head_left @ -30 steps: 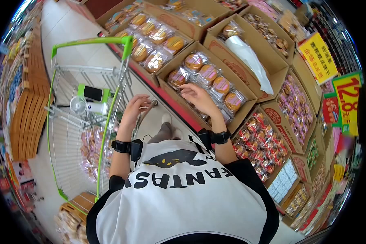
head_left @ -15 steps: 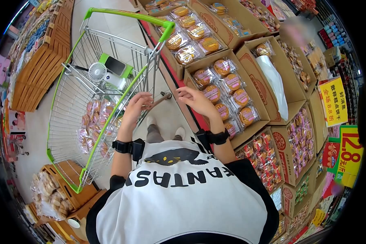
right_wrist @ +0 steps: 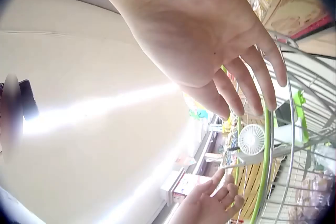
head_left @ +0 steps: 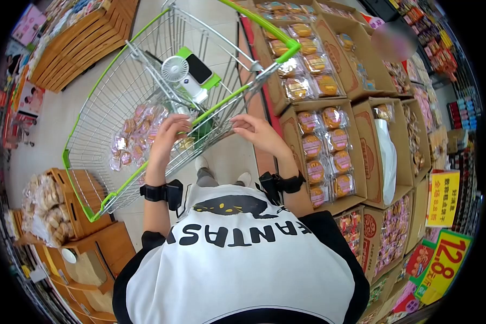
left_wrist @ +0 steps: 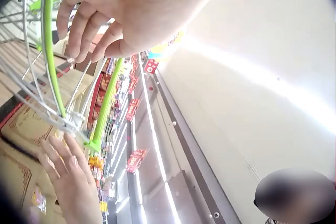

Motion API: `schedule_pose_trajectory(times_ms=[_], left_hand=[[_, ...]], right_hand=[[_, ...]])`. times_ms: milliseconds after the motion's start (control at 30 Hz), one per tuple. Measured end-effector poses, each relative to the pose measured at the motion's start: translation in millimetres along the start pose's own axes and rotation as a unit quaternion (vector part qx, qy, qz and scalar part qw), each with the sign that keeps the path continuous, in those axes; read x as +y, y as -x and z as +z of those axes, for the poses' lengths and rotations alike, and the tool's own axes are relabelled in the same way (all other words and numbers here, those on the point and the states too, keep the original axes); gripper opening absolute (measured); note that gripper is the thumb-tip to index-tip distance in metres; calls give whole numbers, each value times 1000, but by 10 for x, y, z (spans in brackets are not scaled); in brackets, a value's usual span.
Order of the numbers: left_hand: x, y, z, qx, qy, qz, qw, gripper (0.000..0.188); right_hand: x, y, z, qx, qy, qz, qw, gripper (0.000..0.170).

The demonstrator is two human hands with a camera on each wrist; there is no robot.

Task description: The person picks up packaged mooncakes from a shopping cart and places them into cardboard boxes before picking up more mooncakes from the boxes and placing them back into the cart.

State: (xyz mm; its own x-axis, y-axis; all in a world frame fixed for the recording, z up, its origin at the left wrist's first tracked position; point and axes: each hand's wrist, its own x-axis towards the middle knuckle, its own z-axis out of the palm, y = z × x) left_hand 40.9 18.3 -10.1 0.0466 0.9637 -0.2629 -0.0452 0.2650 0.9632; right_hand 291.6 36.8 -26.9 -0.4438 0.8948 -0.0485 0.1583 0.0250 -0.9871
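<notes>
In the head view, my left hand (head_left: 169, 135) hangs over the near side of a shopping cart (head_left: 82, 116) with green trim, its fingers loosely bent and holding nothing. My right hand (head_left: 258, 134) floats by the cart's corner, empty too, fingers relaxed. Both wrist views show bare palms, the right hand (right_wrist: 210, 40) with its fingers drooping before the green rail. Inside the cart are a white handheld fan (head_left: 184, 78), a dark-screened phone (head_left: 200, 67) on a green holder, and a bag of wrapped pastries (head_left: 132, 135).
Cardboard boxes of packaged round cakes (head_left: 314, 146) line the right side, with a white plastic roll (head_left: 385, 159) in one. A yellow price sign (head_left: 441, 264) stands at lower right. Wooden shelves (head_left: 86, 40) and a bread display (head_left: 51, 210) stand on the left.
The view has turned, so the cart has shifted right and closer beneath my hands, while the cake boxes have moved right. My right hand no longer overlaps the cake box. Both hands stay empty.
</notes>
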Motion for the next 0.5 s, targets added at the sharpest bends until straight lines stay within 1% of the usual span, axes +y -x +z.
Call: schedule_pose_trajectory(times_ms=[67, 133, 267, 367, 400, 433, 500], left_hand=[[13, 7, -246, 30, 8, 6, 999, 22], [35, 29, -490, 72, 12, 8, 997, 21], [51, 37, -946, 122, 22, 17, 992, 21], [137, 27, -1199, 125, 30, 17, 992, 21], [136, 6, -1284, 133, 27, 19, 991, 22], [124, -21, -1381, 138, 28, 17, 990, 22], [77, -79, -1586, 127, 46, 9, 991, 22]], right_hand=[[-14, -126, 149, -57, -4, -17, 998, 25], [-22, -245, 296, -81, -19, -16, 996, 24], [-167, -468, 567, -116, -56, -13, 992, 23], [-259, -655, 738, -142, -35, -8, 989, 23], [-259, -724, 806, -141, -25, -28, 989, 23], [-273, -804, 864, -145, -25, -27, 989, 23], [-311, -956, 978, -188, 41, -41, 981, 25]])
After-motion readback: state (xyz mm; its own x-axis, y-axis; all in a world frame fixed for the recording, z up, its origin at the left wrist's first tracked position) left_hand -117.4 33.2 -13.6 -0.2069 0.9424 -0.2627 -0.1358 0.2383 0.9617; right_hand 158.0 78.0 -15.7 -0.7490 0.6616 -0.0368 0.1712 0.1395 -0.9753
